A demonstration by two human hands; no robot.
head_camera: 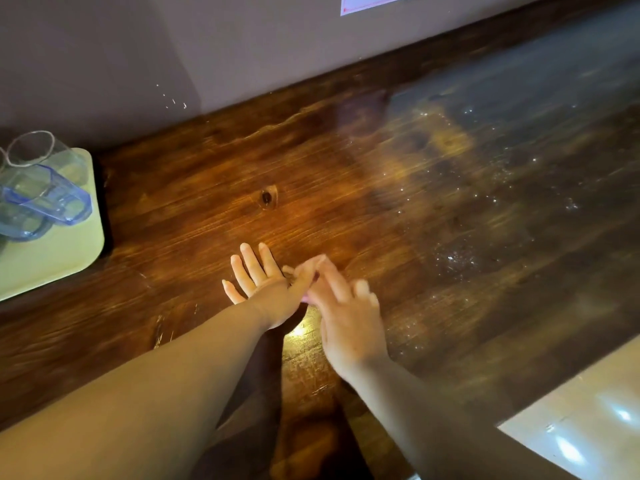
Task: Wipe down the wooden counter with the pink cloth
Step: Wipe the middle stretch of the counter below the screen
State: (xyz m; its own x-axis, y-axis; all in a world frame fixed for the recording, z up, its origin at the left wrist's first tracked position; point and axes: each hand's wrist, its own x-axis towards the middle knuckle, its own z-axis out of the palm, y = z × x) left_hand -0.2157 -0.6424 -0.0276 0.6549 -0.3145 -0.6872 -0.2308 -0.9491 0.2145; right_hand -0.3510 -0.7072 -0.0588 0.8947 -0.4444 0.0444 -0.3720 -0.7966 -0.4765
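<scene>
The wooden counter (214, 188) fills the view, dark brown with a knot near its middle. My left hand (263, 289) lies flat on it near the front centre, fingers spread and thumb stretched to the right. My right hand (349, 320) is blurred, right beside it, with its fingers over the left thumb. Of the pink cloth (305, 299) only a thin pink sliver shows between the two hands; the rest is hidden. I cannot tell which hand holds it.
A yellow-green tray (52, 268) sits at the counter's left end with clear glasses (45, 188) on it. Shiny droplets (453, 258) speckle the counter's right half. A grey wall (242, 46) runs along the back. A glossy floor (588, 410) shows at bottom right.
</scene>
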